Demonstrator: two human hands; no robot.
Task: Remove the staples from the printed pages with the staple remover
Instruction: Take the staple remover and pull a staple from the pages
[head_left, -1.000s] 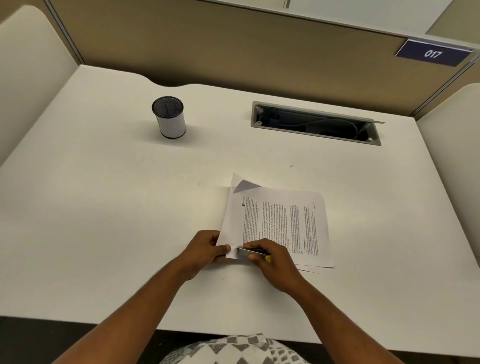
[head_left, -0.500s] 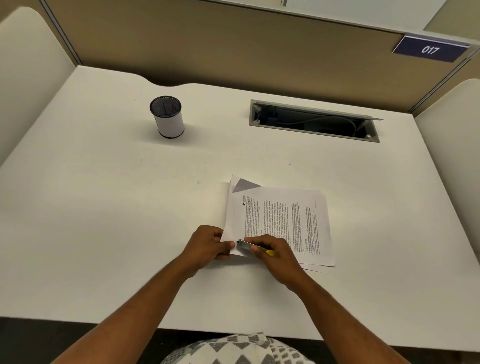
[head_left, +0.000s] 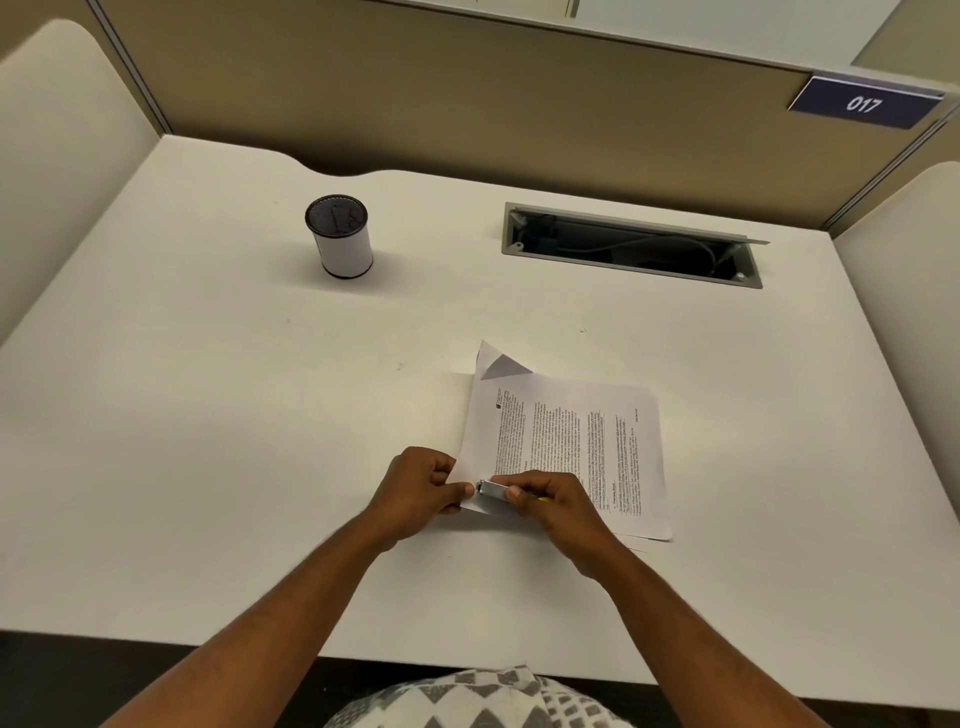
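Working at the near corner of the printed pages (head_left: 563, 447), which lie on the desk (head_left: 208, 415), the person seems mid-extraction; whether any staple is out already cannot be told. The left hand (head_left: 418, 491) pinches that corner between thumb and curled fingers. The right hand (head_left: 558, 506) grips the staple remover (head_left: 492, 490), its metal tip touching the paper just beside the left thumb.

Staple remover (head_left: 492, 490) tip hidden; printed text unreadable.
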